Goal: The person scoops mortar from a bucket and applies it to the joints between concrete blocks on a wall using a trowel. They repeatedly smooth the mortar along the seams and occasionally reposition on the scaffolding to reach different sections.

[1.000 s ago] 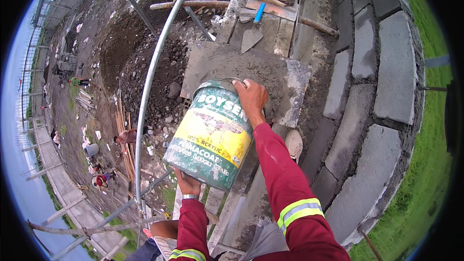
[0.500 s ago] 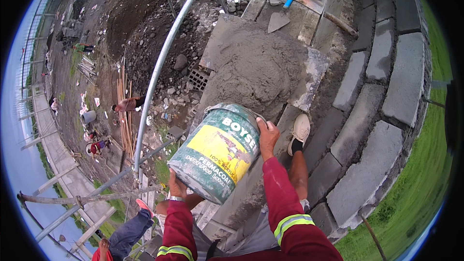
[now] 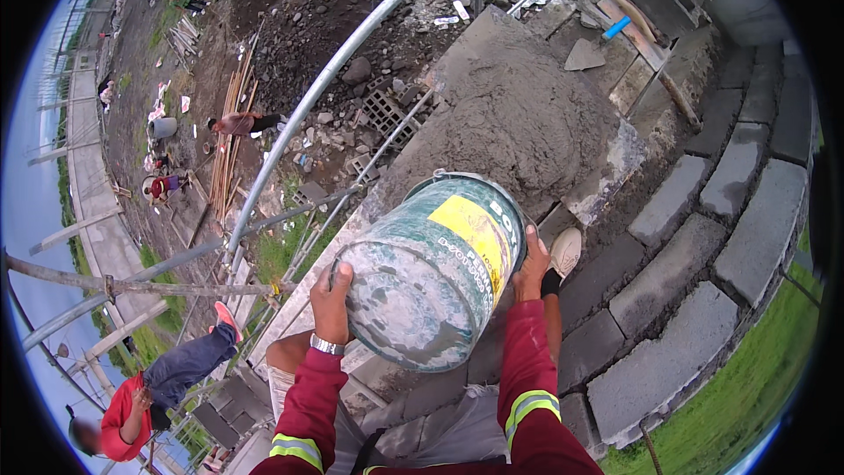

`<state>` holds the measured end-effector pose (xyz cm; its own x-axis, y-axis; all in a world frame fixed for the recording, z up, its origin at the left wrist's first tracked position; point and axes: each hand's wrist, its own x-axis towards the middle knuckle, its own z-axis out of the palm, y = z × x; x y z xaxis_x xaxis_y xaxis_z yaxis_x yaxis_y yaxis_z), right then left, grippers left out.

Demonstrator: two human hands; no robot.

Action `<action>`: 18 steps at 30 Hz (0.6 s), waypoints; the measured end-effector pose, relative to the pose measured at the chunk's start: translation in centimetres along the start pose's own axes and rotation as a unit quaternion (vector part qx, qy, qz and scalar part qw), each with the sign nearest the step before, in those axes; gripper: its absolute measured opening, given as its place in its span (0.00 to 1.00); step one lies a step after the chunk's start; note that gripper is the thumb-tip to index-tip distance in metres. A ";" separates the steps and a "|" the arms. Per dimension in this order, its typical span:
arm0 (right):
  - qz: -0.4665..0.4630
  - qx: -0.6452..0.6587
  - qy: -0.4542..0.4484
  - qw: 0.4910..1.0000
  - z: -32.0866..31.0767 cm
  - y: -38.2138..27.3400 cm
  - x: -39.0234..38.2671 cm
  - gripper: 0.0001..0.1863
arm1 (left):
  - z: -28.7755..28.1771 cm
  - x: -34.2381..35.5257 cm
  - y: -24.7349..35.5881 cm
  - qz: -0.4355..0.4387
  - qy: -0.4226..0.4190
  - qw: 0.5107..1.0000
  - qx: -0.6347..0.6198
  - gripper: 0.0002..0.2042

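I hold a large green bucket with a yellow label (image 3: 422, 286) tipped on its side, its cement-smeared bottom toward me and its mouth over the near part of the mortar board. My left hand (image 3: 332, 299) grips the bottom edge at the left. My right hand (image 3: 532, 268) grips the right side near the rim. A heap of wet grey mortar (image 3: 527, 132) spreads on the board, with a trowel with a blue handle (image 3: 587, 54) lying just beyond it. The bucket's inside is hidden.
Block courses (image 3: 668, 290) curve along the right, above grass. Scaffold tubes (image 3: 316, 97) run along the left side, over rubble and planks below. Another person in a red top (image 3: 123, 418) is at the lower left; others (image 3: 236, 123) are on the ground. My shoe (image 3: 567, 252) stands beside the board.
The bucket has tipped further, so its bottom now faces me, and my left hand has risen with it. More of the mortar shows, and the view has swung, shifting the board rightward.
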<state>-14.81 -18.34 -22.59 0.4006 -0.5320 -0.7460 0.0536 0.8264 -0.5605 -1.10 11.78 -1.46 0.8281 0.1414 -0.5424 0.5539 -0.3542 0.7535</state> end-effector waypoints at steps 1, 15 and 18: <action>0.038 0.031 0.004 0.999 -0.6 -0.1 0.2 0.16 | -0.3 -1.7 0.2 -0.043 0.024 0.999 -0.002 0.30; 0.102 -0.078 -0.128 0.983 -1.7 -3.6 -5.4 0.30 | -3.6 -5.4 4.9 0.088 -0.043 0.991 0.090 0.29; 0.109 -0.124 -0.064 0.984 -1.9 -5.0 -9.1 0.30 | -4.4 -9.1 6.3 0.196 -0.027 0.974 0.112 0.28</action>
<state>-20.46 -17.96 -13.69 0.4912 -0.3060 -0.8155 -0.2653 0.8392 -0.4747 -4.74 12.30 9.84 0.9631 -0.0928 -0.2525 0.1579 -0.5650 0.8098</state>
